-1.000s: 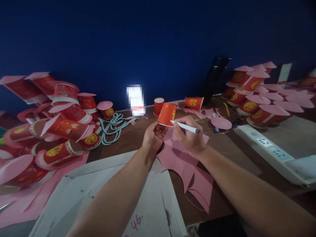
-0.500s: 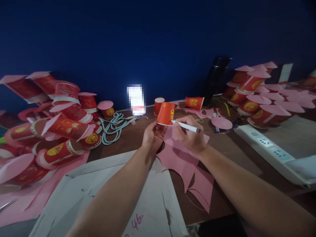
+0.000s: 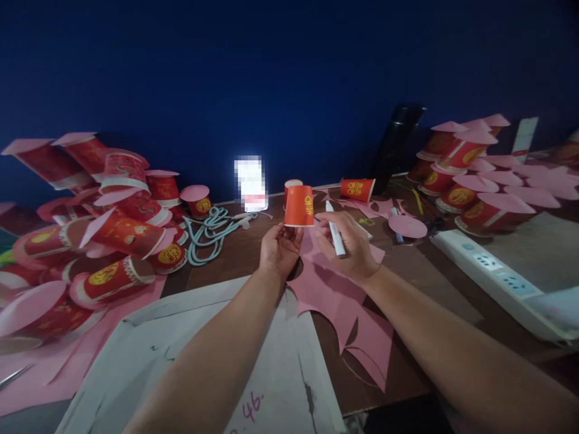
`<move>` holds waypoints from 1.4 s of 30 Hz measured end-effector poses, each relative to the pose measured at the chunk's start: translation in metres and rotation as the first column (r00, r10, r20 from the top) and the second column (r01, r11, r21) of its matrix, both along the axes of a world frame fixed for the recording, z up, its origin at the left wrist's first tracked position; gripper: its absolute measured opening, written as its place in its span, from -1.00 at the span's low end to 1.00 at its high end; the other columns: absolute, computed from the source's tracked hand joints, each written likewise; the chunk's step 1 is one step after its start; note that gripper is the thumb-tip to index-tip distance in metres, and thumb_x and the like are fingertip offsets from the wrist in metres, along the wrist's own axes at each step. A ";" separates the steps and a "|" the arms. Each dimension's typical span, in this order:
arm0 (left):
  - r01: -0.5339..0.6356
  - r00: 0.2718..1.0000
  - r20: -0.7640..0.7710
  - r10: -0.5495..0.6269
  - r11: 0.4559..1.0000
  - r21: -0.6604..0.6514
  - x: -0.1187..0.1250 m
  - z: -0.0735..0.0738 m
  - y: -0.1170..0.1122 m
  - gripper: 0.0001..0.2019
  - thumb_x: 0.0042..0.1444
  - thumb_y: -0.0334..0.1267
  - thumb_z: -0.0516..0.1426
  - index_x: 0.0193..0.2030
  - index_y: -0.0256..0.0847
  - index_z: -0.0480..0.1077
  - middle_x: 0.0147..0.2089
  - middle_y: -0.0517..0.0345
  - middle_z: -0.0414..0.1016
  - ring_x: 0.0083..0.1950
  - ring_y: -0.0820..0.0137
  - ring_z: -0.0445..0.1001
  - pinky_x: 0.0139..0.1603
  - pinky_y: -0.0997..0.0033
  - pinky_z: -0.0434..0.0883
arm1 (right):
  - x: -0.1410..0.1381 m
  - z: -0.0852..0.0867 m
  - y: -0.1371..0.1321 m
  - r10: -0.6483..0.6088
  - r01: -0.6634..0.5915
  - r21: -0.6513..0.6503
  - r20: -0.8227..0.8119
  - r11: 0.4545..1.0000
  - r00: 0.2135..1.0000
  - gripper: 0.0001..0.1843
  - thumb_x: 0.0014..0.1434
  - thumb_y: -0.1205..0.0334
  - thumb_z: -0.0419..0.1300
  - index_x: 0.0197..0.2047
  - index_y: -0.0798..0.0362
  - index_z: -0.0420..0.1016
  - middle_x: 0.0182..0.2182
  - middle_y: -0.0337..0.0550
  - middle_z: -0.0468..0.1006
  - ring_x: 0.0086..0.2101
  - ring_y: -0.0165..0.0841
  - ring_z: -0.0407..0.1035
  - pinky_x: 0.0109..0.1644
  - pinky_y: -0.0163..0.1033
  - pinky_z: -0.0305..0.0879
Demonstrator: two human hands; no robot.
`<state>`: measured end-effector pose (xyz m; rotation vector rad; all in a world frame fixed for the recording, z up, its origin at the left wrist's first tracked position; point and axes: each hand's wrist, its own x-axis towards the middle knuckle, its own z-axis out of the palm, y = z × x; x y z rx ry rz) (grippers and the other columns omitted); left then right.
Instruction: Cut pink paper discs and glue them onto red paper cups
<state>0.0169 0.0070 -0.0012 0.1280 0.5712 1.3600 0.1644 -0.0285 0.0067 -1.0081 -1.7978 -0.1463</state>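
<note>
My left hand (image 3: 279, 248) is palm up, its fingers curled under the wide rim of a red paper cup (image 3: 298, 208) with gold characters. The cup is upside down, rim downward. Just right of it, my right hand (image 3: 348, 244) is closed around a slim white marker pen (image 3: 335, 234), which stands nearly upright with its narrow end up, apart from the cup. Some fingertips of both hands are hidden. Beneath my hands lies a pink paper sheet (image 3: 325, 283) with round cutouts. Directly behind the held cup, another red cup (image 3: 293, 182) is partly covered.
Red cups with pink paper discs are piled at left (image 3: 131, 232) and right (image 3: 461, 150). A coiled light-blue cable (image 3: 205, 235), a lit phone (image 3: 251, 184), a tipped cup (image 3: 357, 189), a black bottle (image 3: 398, 147), a power strip (image 3: 497, 274) and a white board (image 3: 190, 349) surround my hands.
The pen has come away from the cup's lower edge and swung from lying slantwise to nearly upright. The cup has turned more upright and shifted slightly left, still in my left hand.
</note>
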 end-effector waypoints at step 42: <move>0.127 0.988 -0.101 -0.120 0.990 0.068 0.016 0.002 -0.015 -0.90 0.12 -0.49 0.14 -0.41 -0.39 0.42 -0.46 0.06 0.51 -0.41 0.52 0.51 -0.17 0.54 0.47 | -0.003 -0.002 -0.001 -0.048 0.055 0.087 -0.072 0.995 0.996 -0.92 0.22 0.28 0.13 -0.19 0.05 0.39 -0.34 -0.09 0.51 -0.31 -0.31 0.44 -0.24 -0.20 0.39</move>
